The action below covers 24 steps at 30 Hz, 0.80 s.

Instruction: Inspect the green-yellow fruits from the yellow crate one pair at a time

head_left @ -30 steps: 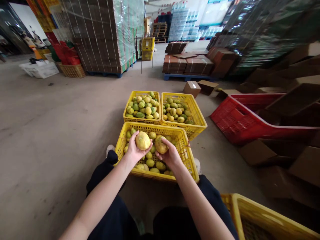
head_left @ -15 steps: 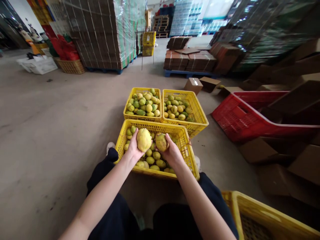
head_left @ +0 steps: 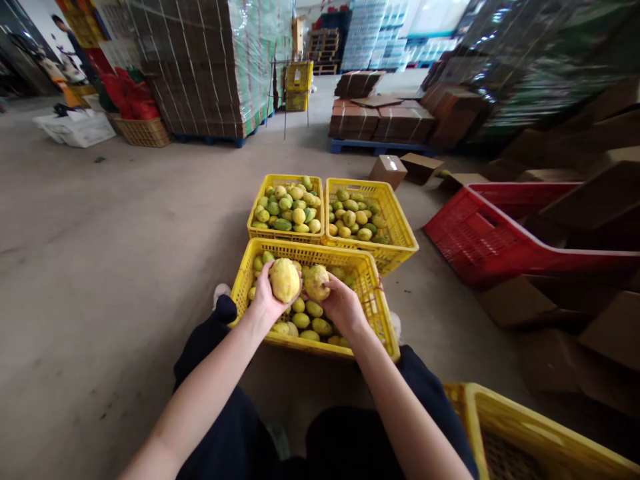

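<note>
My left hand (head_left: 267,297) is closed round a large pale-yellow fruit (head_left: 285,280) with a slightly bumpy skin. Close beside it, a smaller greenish-yellow fruit (head_left: 317,283) with a dark spot is gripped in the fingers of my right hand (head_left: 345,307). Both hands are above a yellow plastic crate (head_left: 383,320) between my legs. Several yellow-green fruits (head_left: 314,309) of the same sort lie inside it, partly hidden by my hands. I cannot make out the exact kind of fruit.
Two more yellow crates, a left one (head_left: 286,235) and a right one (head_left: 403,230), hold similar fruit just beyond. At the right are a red crate (head_left: 450,233) and cardboard boxes (head_left: 520,300). Another yellow crate (head_left: 540,427) stands near my right leg. A person (head_left: 75,43) is far back left.
My right hand has shifted a little left and turned its fruit, showing a yellower side with a dark spot. The left-hand fruit has tilted slightly. A person has appeared at the far left.
</note>
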Motion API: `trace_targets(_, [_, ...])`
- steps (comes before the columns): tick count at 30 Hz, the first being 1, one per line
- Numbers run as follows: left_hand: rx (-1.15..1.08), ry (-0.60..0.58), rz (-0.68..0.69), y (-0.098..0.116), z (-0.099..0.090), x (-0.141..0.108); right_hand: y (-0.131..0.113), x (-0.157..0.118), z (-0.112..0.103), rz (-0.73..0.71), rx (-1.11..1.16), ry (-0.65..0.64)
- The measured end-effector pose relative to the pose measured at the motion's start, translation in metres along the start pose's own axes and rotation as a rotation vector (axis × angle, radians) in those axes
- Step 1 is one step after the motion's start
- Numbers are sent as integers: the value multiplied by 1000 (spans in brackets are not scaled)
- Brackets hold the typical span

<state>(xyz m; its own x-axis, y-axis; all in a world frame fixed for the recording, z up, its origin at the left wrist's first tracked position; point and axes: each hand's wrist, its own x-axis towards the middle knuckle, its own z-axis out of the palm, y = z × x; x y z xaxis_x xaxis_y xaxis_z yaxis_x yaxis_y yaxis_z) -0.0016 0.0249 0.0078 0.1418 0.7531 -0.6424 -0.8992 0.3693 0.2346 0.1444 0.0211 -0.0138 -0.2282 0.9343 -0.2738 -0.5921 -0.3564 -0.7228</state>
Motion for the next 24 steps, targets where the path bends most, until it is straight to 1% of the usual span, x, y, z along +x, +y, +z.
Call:
trace_targets(4, [20,24,-2,0,1,-1,2,-2,-1,-36,-66,-55])
trace_targets(8, [51,45,8,0,2,-3,3,-2,-2,-80,-108,-71])
trace_targets(11, [71,49,18,0,2,-2,4,-3,-1,-86,-115,-72])
trace_targets(21, [45,31,10,-1,1,-1,3,-4,0,-91,-115,-60])
trace_targets(24, [16,-24,-1,-1,1,-3,4,-3,-1,-94,-110,-55])
